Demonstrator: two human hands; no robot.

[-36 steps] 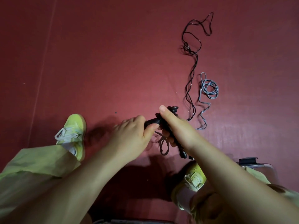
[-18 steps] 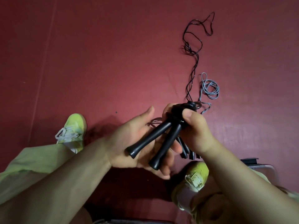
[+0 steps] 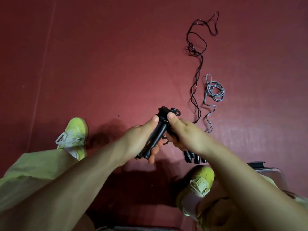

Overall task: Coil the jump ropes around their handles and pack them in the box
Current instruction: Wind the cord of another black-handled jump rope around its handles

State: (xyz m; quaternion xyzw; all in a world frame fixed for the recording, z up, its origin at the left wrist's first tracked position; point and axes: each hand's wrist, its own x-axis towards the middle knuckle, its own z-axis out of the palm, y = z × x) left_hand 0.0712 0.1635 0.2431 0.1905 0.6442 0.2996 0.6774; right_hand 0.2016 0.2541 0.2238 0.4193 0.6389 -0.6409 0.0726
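My left hand point(image 3: 138, 139) grips a pair of black jump-rope handles point(image 3: 157, 135), held side by side with their butt ends toward me. My right hand point(image 3: 185, 134) pinches the top of the same handles, where the rope ends point(image 3: 173, 111) loop out. More black handles point(image 3: 194, 157) lie on the floor under my right wrist, partly hidden. A long black rope point(image 3: 196, 77) trails away across the floor. Beside it lies a grey rope point(image 3: 215, 90), loosely coiled at its far end.
The floor is a dark red mat point(image 3: 116, 64). My two yellow-green shoes point(image 3: 75, 135) point(image 3: 200, 180) flank the hands. The corner of a box with a black clip point(image 3: 256, 165) shows at the right, behind my right forearm.
My left hand has closed around the two handles, which swung from splayed to side by side. My right hand shifted to their top end.
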